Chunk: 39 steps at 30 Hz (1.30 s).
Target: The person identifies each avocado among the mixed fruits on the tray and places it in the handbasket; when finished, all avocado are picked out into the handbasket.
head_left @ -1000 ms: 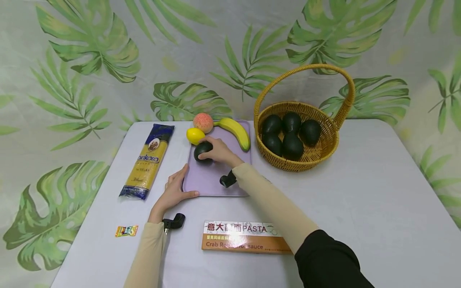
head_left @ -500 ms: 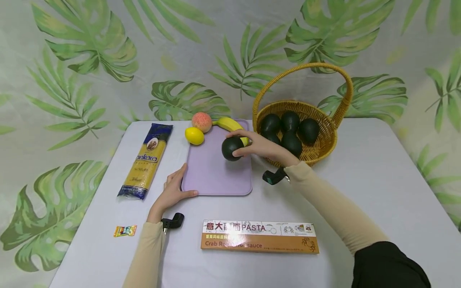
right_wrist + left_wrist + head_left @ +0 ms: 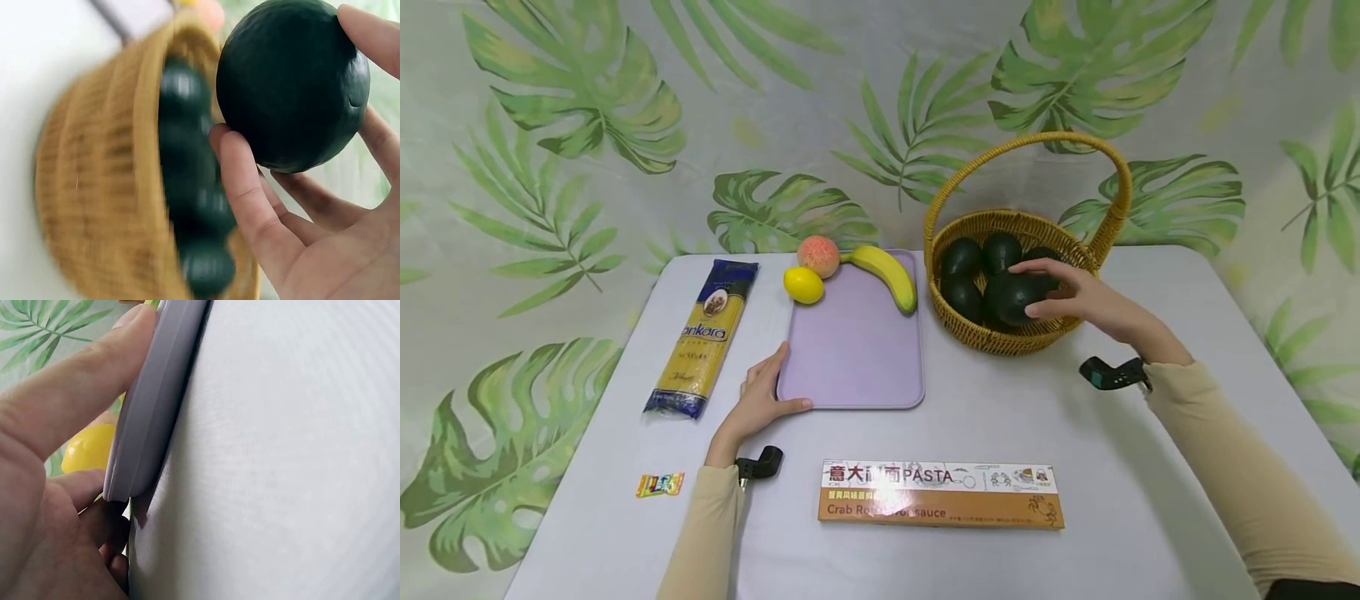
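Observation:
My right hand (image 3: 1086, 302) holds a dark green avocado (image 3: 290, 84) between its thumb and fingers, over the wicker basket (image 3: 951, 321). Several more avocados (image 3: 961, 257) lie in that basket, partly hidden by the hand and the held one. My left hand (image 3: 762, 398) rests at the near-left corner of the lilac tray (image 3: 857, 367), its thumb straight along the front rim (image 3: 147, 406) and its fingers at the left side. At the tray's back lie a banana (image 3: 886, 275), a peach (image 3: 817, 257) and a lemon (image 3: 803, 285), the last two at its left corner.
A yellow and blue pasta packet (image 3: 702, 337) lies left of the tray. A small wrapped candy (image 3: 660, 484) is near the left arm, and a flat pasta box (image 3: 940, 493) lies in front of the tray. The basket's tall handle (image 3: 1030, 146) arches above it.
My right hand has lifted the avocado off the tray and carried it rightward, past the banana, to above the basket. The left hand has stayed at the tray corner.

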Motion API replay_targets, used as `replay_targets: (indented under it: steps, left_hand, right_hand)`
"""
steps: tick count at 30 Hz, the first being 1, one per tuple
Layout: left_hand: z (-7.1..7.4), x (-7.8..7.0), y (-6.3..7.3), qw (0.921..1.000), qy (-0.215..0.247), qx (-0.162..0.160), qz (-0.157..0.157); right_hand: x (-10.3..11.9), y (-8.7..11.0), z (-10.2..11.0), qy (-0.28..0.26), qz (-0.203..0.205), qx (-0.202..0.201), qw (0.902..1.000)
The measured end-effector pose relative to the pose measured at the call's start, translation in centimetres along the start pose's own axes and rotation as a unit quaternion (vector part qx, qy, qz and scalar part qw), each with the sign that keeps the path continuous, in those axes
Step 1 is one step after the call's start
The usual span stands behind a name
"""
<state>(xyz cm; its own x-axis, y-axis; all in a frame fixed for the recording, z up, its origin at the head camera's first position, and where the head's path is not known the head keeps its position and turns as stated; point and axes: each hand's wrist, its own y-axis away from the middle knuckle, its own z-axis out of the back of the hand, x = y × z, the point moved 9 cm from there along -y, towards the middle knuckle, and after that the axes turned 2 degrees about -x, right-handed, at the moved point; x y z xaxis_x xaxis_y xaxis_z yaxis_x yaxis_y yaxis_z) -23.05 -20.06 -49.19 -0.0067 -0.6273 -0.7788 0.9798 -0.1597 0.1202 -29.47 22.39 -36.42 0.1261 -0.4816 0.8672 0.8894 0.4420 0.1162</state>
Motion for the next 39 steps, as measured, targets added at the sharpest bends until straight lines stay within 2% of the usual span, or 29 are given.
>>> replay_targets:
  steps: [6,11,15,21,32,39]
  left_hand:
    - [0.0,0.2,0.1,1.0,-0.002,0.001,0.005]
    - [0.0,0.3,0.2,0.9999,-0.003,0.0,0.013]
    - [0.0,0.3,0.2,0.9999,-0.004,0.0,0.014]
    - [-0.2,0.2,0.1,0.9999,-0.005,0.001,0.01]
    - [-0.3,0.0,0.0,0.9999,-0.007,0.004,0.007]
    - [-0.1,-0.1,0.0,0.9999,-0.005,0.003,0.009]
  right_hand:
    - [-3.3,2.4,4.6,0.037,-0.036,-0.045,0.9976]
    - [-4.5,3.4,6.2,0.061,-0.041,-0.062,0.9954]
    - [-4.5,3.3,6.1,0.053,-0.041,-0.057,0.9961]
    - [-4.0,2.2,5.2,0.037,-0.037,-0.04,0.9978]
    - [-3.5,0.6,3.6,0.129,-0.037,0.004,0.9909]
    - [-3.4,0.4,3.0,0.166,-0.02,0.003,0.9859]
